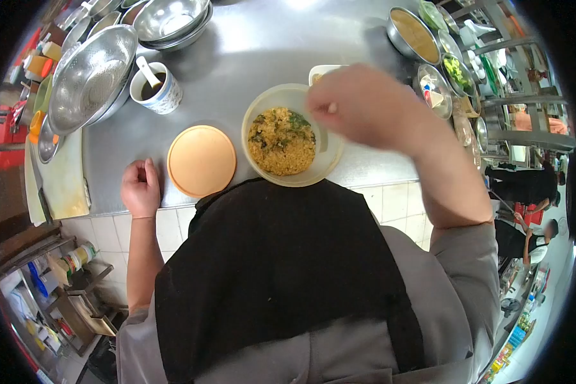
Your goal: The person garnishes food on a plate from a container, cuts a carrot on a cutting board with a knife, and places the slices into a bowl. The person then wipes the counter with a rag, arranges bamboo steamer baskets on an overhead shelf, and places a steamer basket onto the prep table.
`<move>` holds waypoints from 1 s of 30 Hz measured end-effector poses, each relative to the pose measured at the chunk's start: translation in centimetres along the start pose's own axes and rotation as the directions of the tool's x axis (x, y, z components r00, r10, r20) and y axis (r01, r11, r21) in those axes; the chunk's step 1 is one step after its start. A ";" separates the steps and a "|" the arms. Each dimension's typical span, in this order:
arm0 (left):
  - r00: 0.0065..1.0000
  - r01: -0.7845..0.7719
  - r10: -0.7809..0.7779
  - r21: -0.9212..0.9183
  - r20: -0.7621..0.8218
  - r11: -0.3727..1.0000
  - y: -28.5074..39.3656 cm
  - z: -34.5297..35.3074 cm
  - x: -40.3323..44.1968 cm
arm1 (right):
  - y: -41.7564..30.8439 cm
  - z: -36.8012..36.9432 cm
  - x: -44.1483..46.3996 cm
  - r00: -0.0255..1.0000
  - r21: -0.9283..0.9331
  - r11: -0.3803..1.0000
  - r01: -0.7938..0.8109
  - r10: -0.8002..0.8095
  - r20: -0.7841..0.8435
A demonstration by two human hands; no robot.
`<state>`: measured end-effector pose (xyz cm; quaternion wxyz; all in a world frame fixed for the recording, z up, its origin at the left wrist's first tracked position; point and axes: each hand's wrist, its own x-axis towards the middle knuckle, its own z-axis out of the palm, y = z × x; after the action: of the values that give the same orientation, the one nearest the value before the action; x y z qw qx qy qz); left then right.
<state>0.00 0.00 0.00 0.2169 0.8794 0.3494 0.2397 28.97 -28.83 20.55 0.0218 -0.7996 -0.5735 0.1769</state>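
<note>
Near edge of counter [256, 48]: round tub [328, 150] of grainy food [281, 148], mouth up; leftward, orange disc [201, 161], then left grip [141, 191], loosely fisted. Over tub's right rim, right grip [352, 105], blurred, cannot tell if pinching, partly hiding white dish [328, 67]; farther, cup [165, 99], colander [93, 80].

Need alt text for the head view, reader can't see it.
A person's blurred right hand is over the right rim of a pale round container of yellowish food on a metal counter. The left hand is at the near edge, beside a flat orange disc. Farther back stands a patterned cup with a white spoon.
</note>
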 end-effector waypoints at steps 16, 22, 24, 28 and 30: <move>0.996 -0.034 0.032 -0.023 -0.083 0.999 -0.3 0.3 -0.1 | -1.8 8.0 4.7 0.961 -0.233 0.971 -0.061 0.120 0.248; 0.997 -0.042 0.041 -0.024 -0.060 0.999 -0.1 0.0 -0.1 | -0.6 7.3 4.4 0.978 -0.182 0.983 0.005 0.034 0.208; 0.998 -0.035 0.033 -0.028 -0.060 0.999 -0.2 0.1 -0.1 | -0.6 5.5 4.3 0.976 -0.182 0.983 0.034 0.007 0.217; 0.998 0.004 -0.007 -0.036 -0.067 0.999 -0.9 0.4 -0.4 | -0.4 0.0 3.4 0.971 0.048 0.997 -0.068 0.055 0.234; 0.997 -0.009 0.006 -0.046 -0.073 0.999 -0.5 0.4 -0.3 | 0.2 -2.4 2.6 0.966 0.232 0.957 -0.173 0.119 0.231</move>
<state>-0.23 0.06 -0.65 0.2236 0.8661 0.3482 0.2804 30.61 -26.09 22.07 0.0475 -0.8069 -0.4846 0.3342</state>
